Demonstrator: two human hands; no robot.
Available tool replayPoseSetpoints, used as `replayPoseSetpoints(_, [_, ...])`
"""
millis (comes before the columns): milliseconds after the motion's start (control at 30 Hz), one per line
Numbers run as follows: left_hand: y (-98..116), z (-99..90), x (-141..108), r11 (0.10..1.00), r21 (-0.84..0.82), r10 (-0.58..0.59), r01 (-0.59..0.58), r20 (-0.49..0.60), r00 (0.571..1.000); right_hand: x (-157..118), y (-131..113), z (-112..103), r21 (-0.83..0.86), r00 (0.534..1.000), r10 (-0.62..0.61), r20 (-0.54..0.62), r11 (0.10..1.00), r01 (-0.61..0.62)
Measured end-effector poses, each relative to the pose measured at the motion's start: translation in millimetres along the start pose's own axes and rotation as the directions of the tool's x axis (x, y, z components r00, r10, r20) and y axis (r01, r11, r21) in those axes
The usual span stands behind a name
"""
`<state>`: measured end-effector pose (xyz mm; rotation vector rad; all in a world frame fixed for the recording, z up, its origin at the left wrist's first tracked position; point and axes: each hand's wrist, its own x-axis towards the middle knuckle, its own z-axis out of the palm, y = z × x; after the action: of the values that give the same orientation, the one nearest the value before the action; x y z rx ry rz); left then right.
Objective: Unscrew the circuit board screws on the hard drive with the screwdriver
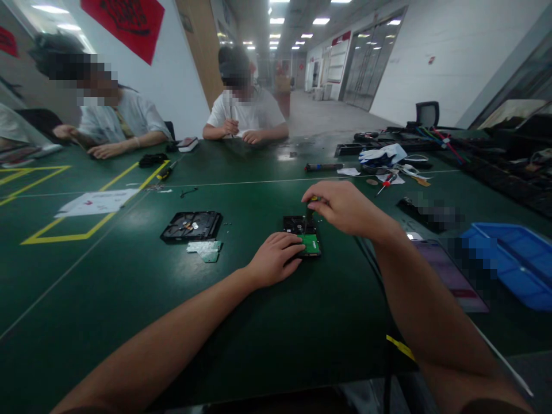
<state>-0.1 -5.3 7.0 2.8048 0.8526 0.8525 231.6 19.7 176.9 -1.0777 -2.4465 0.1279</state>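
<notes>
Your right hand [340, 204] pinches a screwdriver [309, 211] between thumb and fingers, the shaft pointing down at the drive [294, 222]. Your left hand [276, 259] lies low against the drive, its fingers extended close together and reaching over the edge of the green board [312, 245]; you are not pinching anything that shows there. The drive lies on the green table [241, 345] in front of you, the board covering its near part and the black case bare beyond it.

To the left of your left hand lies a 2nd drive [171, 231] with small pieces on top, and a loose board [209, 251] just beside its near edge. Farther left, a paper [92, 202] lies over yellow tape [80, 237], with a yellow-handled screwdriver [167, 171] beyond it.

On your right, a flat panel [457, 279] lies near your forearm, next to a blue tray [517, 267]. Beyond your right hand are a red-handled screwdriver [388, 180] and a white-and-blue bundle [383, 154]. Across the table, 2 people [263, 112] sit with their forearms at its edge.
</notes>
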Motion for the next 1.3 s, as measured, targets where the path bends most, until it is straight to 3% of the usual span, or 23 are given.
replayPoseSetpoints(200, [1.6,-1.6,0.5,1.000,-0.004,-0.012,0.012,0.000,1.000,-1.4,2.5,1.9,-0.023,1.000,-0.001,0.024,1.000,0.002])
replayPoseSetpoints(467, [1.2,-2.0,0.1,1.000,-0.006,0.002,-0.002,-0.004,1.000,-0.6,-0.4,0.5,-0.068,0.996,0.087,-0.015,0.994,-0.088])
replayPoseSetpoints(633, [0.7,-1.3,-0.4,1.000,-0.010,-0.003,0.003,-0.004,1.000,-0.1,-0.8,-1.1,-0.105,0.998,0.059,-0.029,0.993,-0.061])
replayPoseSetpoints(833, [1.5,-1.9,-0.1,1.000,-0.013,-0.016,0.016,0.009,1.000,-1.6,-1.6,-1.2,-0.029,1.000,0.000,0.001,1.000,0.000])
replayPoseSetpoints(1300, [0.8,-0.6,-0.1,1.000,-0.004,-0.009,0.009,0.005,1.000,-0.7,0.8,2.2,-0.011,1.000,-0.022,-0.001,1.000,0.022])
